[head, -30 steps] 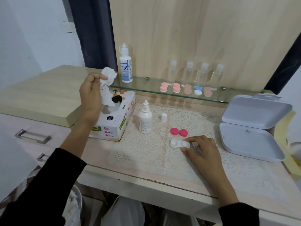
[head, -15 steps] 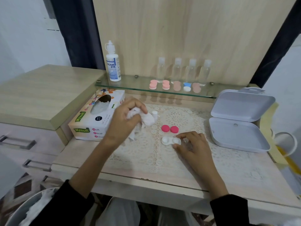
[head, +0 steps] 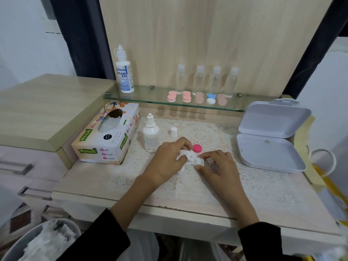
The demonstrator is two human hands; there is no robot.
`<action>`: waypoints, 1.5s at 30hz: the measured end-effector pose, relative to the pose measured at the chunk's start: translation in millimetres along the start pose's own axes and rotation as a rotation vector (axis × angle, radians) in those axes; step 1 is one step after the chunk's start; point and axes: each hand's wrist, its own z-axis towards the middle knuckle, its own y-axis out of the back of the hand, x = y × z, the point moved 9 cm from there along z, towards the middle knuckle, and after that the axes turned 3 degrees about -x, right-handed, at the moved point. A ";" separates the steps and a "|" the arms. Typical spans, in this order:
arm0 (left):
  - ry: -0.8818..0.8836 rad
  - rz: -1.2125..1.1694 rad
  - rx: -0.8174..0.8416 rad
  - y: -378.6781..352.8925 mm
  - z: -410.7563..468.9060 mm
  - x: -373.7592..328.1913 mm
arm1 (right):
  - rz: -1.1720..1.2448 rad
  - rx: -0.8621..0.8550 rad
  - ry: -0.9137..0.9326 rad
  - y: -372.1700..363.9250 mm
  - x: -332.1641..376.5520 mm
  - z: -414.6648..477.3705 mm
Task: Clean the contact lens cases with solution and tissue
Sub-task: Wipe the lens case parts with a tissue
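Now the left hand (head: 169, 159) grips a crumpled tissue (head: 188, 157) pressed to the lace mat (head: 207, 134), while the right hand (head: 220, 166) pinches its 3 o'clock end, likely steadying the lens case hidden beneath for wiping; a pink cap (head: 197, 148) waits at 12 o'clock, uncapped solution bottle (head: 151, 135) at 10

Wood back panel (head: 207, 34), dark curtain (head: 81, 34) left, white wall (head: 24, 44), glass shelf (head: 150, 98), drawers (head: 28, 162) btm-left.

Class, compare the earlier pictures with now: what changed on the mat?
The left hand brought the tissue down from the tissue box to the mat, meeting the right hand, which stayed put; both now grip it, hiding the white case; the solution bottle stayed.
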 end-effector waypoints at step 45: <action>-0.175 0.358 0.044 -12.5 -14.6 -15.8 | -0.043 -0.003 0.005 -2.7 2.1 -0.2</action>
